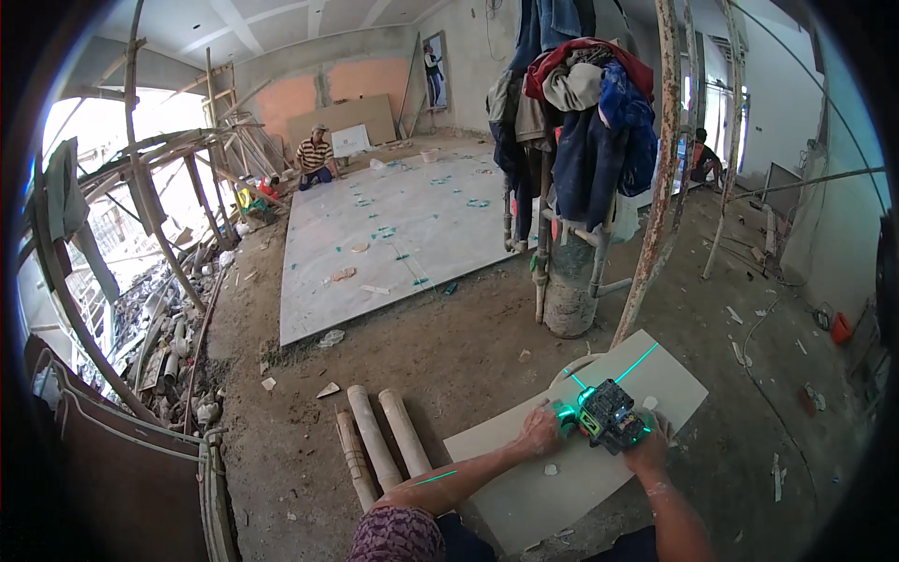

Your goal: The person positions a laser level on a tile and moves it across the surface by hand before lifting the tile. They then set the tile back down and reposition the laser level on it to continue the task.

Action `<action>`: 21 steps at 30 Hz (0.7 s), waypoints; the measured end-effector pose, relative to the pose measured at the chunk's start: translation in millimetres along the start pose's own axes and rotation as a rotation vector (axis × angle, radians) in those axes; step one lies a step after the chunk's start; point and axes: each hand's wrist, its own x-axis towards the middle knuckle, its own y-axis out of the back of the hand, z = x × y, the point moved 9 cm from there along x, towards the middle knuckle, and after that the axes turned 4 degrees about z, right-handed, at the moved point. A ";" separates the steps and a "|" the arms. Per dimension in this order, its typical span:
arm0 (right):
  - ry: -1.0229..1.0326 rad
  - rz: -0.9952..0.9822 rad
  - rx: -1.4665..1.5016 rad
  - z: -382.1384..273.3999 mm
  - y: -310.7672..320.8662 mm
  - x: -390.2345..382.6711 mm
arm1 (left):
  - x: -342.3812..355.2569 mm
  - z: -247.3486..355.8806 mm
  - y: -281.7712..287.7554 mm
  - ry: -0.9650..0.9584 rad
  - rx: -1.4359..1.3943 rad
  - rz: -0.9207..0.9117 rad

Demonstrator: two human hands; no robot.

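Apparently both hands [592, 433] grip a laser level [611, 413] on a tile [524, 473].

laser level [611, 414]: black, green glow | tile [524, 468]: cream | pipes [379, 440]: beige

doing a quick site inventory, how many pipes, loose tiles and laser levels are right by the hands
pale pipes lying side by side on the dirt: 3
loose tile under the hands: 1
laser level between left hand and right hand: 1
total: 5
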 end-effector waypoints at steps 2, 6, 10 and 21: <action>-0.041 0.029 0.020 10.9 3.6 -4.0 | 4.6 10.9 3.8 -0.021 -0.010 0.014; -0.033 -0.011 0.017 -3.6 4.7 2.6 | 2.7 3.0 7.1 -0.045 0.031 0.046; -0.005 -0.009 0.027 -1.1 -3.6 4.2 | 1.8 -6.4 0.9 -0.053 0.081 0.075; -0.020 0.102 0.028 9.8 -2.0 -2.9 | 3.2 6.5 8.2 0.159 0.036 -0.098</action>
